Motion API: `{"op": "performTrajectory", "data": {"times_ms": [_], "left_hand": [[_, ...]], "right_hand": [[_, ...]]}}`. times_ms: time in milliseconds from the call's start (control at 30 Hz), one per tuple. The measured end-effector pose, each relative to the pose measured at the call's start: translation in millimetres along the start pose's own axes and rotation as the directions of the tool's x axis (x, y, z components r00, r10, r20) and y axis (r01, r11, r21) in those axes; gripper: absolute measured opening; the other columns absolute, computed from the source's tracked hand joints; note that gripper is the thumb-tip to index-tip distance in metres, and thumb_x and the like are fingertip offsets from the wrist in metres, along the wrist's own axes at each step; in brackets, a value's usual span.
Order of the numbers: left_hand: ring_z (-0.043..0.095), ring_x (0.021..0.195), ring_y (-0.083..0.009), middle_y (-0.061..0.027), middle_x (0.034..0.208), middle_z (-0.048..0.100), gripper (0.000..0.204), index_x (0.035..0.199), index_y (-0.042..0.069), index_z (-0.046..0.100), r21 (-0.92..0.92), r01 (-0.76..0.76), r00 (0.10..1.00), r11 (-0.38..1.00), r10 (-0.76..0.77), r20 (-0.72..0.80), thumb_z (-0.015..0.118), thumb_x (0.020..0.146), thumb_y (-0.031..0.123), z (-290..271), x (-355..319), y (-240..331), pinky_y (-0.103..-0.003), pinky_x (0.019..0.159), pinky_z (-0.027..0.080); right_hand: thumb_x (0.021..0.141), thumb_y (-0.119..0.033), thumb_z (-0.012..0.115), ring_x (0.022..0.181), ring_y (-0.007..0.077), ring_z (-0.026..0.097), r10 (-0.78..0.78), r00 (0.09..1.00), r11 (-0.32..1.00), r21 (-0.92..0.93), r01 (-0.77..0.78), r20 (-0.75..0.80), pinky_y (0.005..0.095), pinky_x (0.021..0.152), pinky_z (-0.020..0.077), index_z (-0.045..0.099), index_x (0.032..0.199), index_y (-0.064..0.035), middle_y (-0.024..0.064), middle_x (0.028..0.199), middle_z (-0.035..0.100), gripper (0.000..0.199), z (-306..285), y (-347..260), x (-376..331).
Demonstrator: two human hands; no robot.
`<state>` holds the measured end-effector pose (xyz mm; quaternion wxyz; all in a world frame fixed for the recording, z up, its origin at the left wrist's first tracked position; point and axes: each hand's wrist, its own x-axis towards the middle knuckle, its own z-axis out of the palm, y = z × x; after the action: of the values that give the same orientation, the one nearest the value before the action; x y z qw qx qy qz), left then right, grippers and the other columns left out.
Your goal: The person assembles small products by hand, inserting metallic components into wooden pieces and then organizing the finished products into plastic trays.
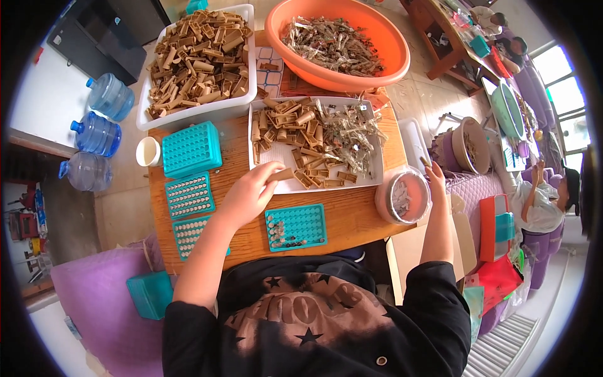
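My left hand (259, 182) is closed on a brown plastic casing (282, 175), held over the near left edge of a shallow white tray (367, 183). Inside that tray lie many loose brown casings (293, 123) and a heap of small clear-wrapped parts (350, 135). Off to the right, my right hand (435, 178) is raised beside a clear round tub (381, 202) with pale pieces in it. Its fingers pinch something small and brownish, too small to name. A teal grid tray (306, 220), partly filled with small round pieces, lies nearest my body.
Left on the wooden table (242, 235) are stacked teal trays (190, 148), filled teal trays (189, 195) and a white cup (148, 151). Beyond stand a white bin (143, 100) heaped with brown casings and an orange basin (396, 50). Other people sit at the right.
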<state>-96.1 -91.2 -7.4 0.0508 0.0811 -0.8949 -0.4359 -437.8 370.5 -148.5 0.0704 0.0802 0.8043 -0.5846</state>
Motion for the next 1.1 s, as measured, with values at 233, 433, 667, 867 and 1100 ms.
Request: {"op": "performTrajectory", "data": {"times_ms": [233,433,667,867,1100], "left_hand": [[0.042,0.07,-0.005,0.002,0.083,0.047,0.014,0.099,0.006,0.047,-0.593,0.33,0.944,0.735,-0.243,0.224,0.055,0.091,0.014,35.0,-85.7,12.8,-0.021,0.06,0.037],[0.048,0.075,-0.0054,0.0005,0.082,0.052,0.03,0.095,0.002,0.054,-0.751,0.342,0.925,0.565,-0.062,0.375,0.049,0.095,0.032,59.7,-110.8,31.1,-0.023,0.064,0.041],[0.045,0.067,-0.0099,-0.0016,0.07,0.045,0.028,0.092,0.004,0.052,-0.633,0.115,0.959,0.765,0.08,0.271,0.041,0.099,0.028,44.1,-115.4,41.6,-0.023,0.065,0.04],[0.034,0.062,-0.0074,0.0027,0.072,0.039,0.022,0.094,0.007,0.046,-0.897,0.2,0.98,0.395,-0.095,0.177,0.042,0.098,0.028,49.0,-131.0,13.8,-0.021,0.059,0.034],[0.032,0.057,-0.0047,0.0061,0.063,0.035,0.028,0.078,0.01,0.044,-0.853,0.219,0.975,0.474,-0.143,0.171,0.05,0.095,0.031,44.4,-94.1,30.9,-0.021,0.054,0.031]], "right_hand": [[0.084,-0.012,0.06,0.089,0.0195,0.061,-0.477,0.836,0.743,-0.383,0.549,0.273,0.0293,0.074,0.0492,0.061,0.111,-0.0059,0.007,0.103,0.062,0.028,47.7,-120.0,-70.1],[0.082,-0.02,0.062,0.09,0.0262,0.062,-0.385,0.638,0.499,-0.432,0.752,0.667,0.0379,0.078,0.0489,0.063,0.101,-0.0069,0.0091,0.099,0.062,0.024,166.0,-203.9,-205.0],[0.081,-0.024,0.062,0.09,0.0305,0.058,-0.528,0.509,0.12,-0.533,0.837,0.68,0.0397,0.079,0.0474,0.064,0.092,-0.0078,0.0097,0.098,0.059,0.02,215.7,-174.0,-194.7],[0.089,-0.004,0.054,0.071,0.0081,0.057,-0.531,0.783,0.831,0.384,0.404,0.326,0.0229,0.066,0.0476,0.058,0.095,-0.0009,0.0019,0.085,0.061,0.008,200.9,-200.6,-218.3],[0.093,-0.007,0.048,0.076,0.011,0.062,-0.45,0.841,0.83,0.487,0.27,0.3,0.0234,0.068,0.0505,0.057,0.098,-0.0011,0.0069,0.096,0.064,0.012,183.4,-216.1,-249.5]]}}
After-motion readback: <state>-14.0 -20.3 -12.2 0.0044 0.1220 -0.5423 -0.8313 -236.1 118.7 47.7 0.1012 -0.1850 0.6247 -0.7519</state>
